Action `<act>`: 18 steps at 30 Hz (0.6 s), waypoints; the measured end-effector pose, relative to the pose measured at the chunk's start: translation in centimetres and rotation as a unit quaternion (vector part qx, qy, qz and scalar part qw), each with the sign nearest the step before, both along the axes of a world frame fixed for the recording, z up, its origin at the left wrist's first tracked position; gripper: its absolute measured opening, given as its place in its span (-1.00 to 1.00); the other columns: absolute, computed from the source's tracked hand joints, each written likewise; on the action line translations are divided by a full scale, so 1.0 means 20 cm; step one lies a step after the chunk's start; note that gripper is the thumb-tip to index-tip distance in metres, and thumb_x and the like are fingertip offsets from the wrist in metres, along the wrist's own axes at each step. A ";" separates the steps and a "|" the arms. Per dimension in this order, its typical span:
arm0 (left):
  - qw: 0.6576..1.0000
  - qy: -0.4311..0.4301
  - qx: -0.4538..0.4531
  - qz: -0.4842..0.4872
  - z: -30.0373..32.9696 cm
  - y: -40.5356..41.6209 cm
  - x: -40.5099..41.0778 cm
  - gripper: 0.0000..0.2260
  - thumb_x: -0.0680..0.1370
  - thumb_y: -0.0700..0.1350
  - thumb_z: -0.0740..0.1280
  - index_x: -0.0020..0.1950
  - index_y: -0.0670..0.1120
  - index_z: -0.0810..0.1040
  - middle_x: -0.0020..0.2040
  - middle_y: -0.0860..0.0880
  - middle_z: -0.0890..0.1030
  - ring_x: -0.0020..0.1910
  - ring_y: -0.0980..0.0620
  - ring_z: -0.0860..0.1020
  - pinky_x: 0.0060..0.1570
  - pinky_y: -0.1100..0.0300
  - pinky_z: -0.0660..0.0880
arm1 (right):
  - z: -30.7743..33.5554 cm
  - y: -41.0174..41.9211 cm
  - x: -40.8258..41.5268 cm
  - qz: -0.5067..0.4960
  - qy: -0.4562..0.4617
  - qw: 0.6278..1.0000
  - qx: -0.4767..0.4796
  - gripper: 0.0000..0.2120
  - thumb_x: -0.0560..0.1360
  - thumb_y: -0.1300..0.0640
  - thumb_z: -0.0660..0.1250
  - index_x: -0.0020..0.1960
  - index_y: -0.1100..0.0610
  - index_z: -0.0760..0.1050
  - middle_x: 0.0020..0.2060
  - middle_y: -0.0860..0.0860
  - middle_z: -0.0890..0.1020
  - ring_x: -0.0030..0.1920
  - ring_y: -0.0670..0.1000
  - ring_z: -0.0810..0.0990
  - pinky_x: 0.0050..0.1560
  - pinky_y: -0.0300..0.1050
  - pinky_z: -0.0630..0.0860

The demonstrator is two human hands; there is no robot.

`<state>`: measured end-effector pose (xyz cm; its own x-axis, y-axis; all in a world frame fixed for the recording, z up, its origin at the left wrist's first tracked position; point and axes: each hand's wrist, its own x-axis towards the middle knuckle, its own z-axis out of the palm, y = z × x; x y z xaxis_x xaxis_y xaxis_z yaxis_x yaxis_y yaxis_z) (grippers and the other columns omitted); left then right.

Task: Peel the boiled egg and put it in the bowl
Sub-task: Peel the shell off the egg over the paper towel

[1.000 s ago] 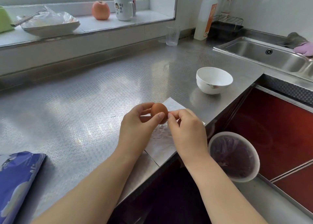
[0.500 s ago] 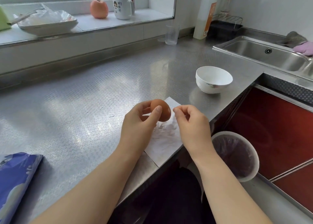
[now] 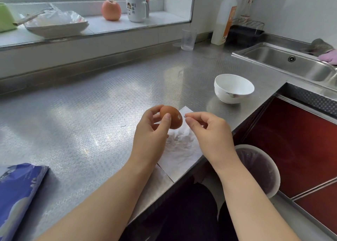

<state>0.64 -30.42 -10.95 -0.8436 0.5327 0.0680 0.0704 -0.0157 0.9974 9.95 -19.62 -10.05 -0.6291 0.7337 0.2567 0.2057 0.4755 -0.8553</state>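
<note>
A brown boiled egg (image 3: 172, 117) is held above a white paper towel (image 3: 182, 146) near the counter's front edge. My left hand (image 3: 153, 131) grips it between thumb and fingers. A small white patch shows on the egg's right side where shell is gone. My right hand (image 3: 207, 131) sits just right of the egg, with thumb and forefinger pinched together on what looks like a tiny bit of shell. The white bowl (image 3: 234, 88) stands empty on the counter, beyond and to the right of my hands.
A lined bin (image 3: 259, 169) sits on the floor below the counter edge. The sink (image 3: 291, 63) is at the far right. A glass (image 3: 188, 39), a bottle (image 3: 224, 22), a mug (image 3: 136, 8) and an apple (image 3: 111, 10) stand at the back. A blue packet (image 3: 16, 195) lies at the left.
My right hand has drawn away from the egg to the right, fingertips still pinched. A small white bare patch now shows on the egg. My left hand has turned the egg slightly.
</note>
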 end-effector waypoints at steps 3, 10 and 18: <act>1.000 0.009 0.003 -0.011 0.00 0.00 0.01 -0.75 0.60 -0.08 0.30 0.25 0.16 0.49 0.08 -0.02 0.68 0.03 0.04 0.67 0.03 0.07 0.59 | 0.01 -0.02 -0.02 0.018 0.026 0.999 -0.028 -0.94 0.45 0.03 0.42 -0.08 -0.10 0.64 -0.15 -0.18 0.67 -0.10 -0.21 0.59 -0.09 -0.38 0.46; 0.999 0.046 -0.003 0.005 0.00 0.00 0.01 -0.75 0.55 -0.06 0.38 0.20 0.20 0.56 0.05 0.03 0.67 -0.03 0.07 0.66 0.00 0.09 0.61 | 0.00 -0.01 -0.02 0.009 0.016 1.000 0.024 -0.95 0.47 0.06 0.41 -0.13 -0.05 0.65 -0.21 -0.18 0.64 -0.18 -0.25 0.55 -0.18 -0.44 0.40; 0.998 0.056 -0.004 0.015 0.00 0.00 0.02 -0.76 0.50 0.03 0.38 0.15 0.25 0.55 0.04 0.04 0.67 -0.07 0.07 0.67 0.05 0.01 0.61 | -0.02 -0.03 -0.04 -0.007 0.008 0.983 0.185 -0.90 0.51 0.12 0.35 -0.13 0.09 0.62 -0.22 -0.09 0.61 -0.25 -0.12 0.52 -0.20 -0.25 0.44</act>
<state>0.97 -30.41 -10.94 -0.8464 0.5081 0.1591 0.1827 -0.0035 0.9832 9.14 -20.28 -10.47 -0.6133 0.5969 0.5173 0.2021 0.7517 -0.6277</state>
